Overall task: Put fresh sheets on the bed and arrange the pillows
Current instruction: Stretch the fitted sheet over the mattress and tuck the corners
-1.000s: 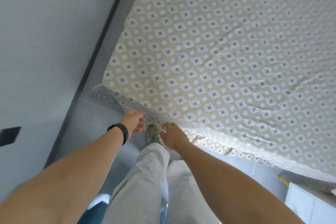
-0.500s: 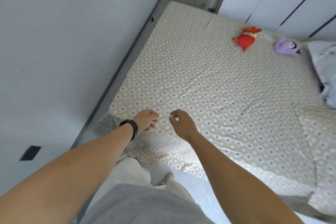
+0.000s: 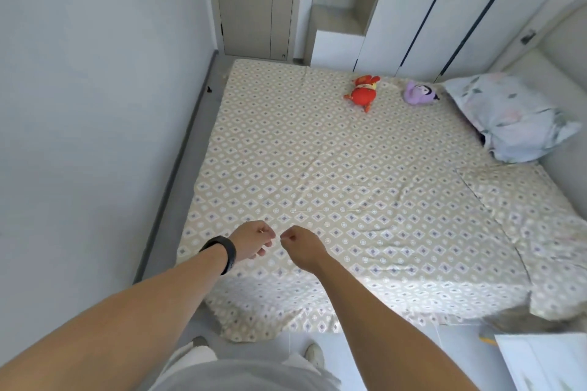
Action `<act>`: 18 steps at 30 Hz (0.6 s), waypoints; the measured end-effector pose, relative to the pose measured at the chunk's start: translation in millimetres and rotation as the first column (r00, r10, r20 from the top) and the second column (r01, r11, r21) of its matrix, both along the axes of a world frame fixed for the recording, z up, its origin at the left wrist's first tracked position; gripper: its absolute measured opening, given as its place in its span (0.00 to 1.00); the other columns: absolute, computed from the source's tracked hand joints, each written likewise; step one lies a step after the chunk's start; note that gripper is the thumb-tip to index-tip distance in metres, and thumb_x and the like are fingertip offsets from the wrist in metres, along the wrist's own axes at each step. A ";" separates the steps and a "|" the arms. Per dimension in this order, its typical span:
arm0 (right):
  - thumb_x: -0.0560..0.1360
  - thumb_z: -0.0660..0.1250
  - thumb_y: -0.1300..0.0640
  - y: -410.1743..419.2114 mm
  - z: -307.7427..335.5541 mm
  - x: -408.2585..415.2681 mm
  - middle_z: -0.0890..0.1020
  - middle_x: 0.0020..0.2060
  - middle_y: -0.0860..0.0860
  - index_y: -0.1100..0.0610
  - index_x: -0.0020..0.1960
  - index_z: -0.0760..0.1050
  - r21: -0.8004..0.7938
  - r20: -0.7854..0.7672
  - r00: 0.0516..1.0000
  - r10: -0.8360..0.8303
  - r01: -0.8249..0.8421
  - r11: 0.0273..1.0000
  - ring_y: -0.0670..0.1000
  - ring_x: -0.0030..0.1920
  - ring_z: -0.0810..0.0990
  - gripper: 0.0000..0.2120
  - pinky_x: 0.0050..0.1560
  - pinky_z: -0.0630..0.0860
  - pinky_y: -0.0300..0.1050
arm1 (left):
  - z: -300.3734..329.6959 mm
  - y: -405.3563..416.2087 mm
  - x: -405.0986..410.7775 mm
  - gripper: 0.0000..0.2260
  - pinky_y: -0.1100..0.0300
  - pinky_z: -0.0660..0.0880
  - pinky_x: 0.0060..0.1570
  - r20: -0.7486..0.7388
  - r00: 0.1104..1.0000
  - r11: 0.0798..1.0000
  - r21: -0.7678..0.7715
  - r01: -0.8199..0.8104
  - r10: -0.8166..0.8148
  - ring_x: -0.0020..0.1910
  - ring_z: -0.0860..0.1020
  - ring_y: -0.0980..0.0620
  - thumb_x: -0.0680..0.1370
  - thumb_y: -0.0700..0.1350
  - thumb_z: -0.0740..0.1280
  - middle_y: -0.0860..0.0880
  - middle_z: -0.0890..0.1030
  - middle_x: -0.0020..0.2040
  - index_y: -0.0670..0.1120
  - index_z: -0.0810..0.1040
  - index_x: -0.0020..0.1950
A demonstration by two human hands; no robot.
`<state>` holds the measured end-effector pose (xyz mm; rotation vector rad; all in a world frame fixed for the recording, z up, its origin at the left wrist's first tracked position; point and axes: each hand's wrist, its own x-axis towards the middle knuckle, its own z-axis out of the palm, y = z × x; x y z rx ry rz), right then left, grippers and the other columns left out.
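From the head camera, the sheet point(image 3: 333, 174) lay spread over the bed, beige with rows of small purple-centred diamonds and pale rings. It covered the mattress from the far edge by the door point(image 3: 254, 0) down to the near edge, where a loose corner hung over toward the floor point(image 3: 397, 349). Faint creases ran across its middle, and at the right side a fold of the same fabric lay doubled over on top. A pillow point(image 3: 511, 117) in a pale floral case sat at the right end of the bed against the padded headboard point(image 3: 562, 51). Two soft toys lay near the far edge, a red toy point(image 3: 363, 93) and a purple toy point(image 3: 419, 93), close to each other but apart.

Both arms reached out above the near left part of the sheet. The left hand point(image 3: 252, 244), with a black band point(image 3: 222, 252) on its wrist, had its fingers curled in; the right hand point(image 3: 301, 249) was curled the same way just beside it. Neither visibly held any fabric, though the fingertips were turned away and hard to make out.

The bed's near right corner was blurred, and a white object point(image 3: 546, 362) at the lower right was cut off by the frame. No writing could be read.
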<state>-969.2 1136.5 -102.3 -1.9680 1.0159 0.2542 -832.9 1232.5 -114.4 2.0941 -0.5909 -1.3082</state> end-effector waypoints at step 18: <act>0.81 0.60 0.53 26.8 11.5 119.7 0.82 0.53 0.50 0.55 0.61 0.78 0.043 0.022 0.997 -0.080 0.079 0.996 0.50 0.47 0.79 0.13 0.47 0.75 0.44 | -18.0 50.2 148.0 0.06 0.61 0.72 0.31 -0.035 0.998 0.985 0.161 0.062 -0.057 0.34 0.78 0.51 0.81 0.46 0.63 0.48 0.81 0.45 0.46 0.78 0.51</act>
